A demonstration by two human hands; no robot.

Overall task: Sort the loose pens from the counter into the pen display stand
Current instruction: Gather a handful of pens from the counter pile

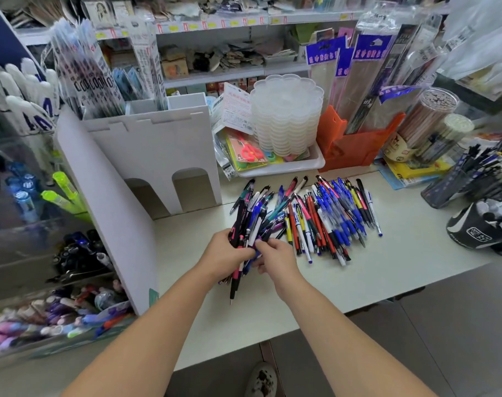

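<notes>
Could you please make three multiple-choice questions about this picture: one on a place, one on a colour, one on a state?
1. Where does the stack of clear plastic lids stand?
A. in the white tray
B. on the floor
C. in the orange holder

2. What colour are the scissors?
A. green
B. red
C. black

3. What is the left hand doing?
A. lying flat
B. pointing
C. gripping a bunch of pens

Answers: 1 A, the tray rim surrounds the stack; 2 B, red handles show; 3 C, fingers curl round the bunch.

Two bare forearms, no sleeves in view; left hand (225, 253), right hand (275, 257); pale speckled shoe (262, 381)
</notes>
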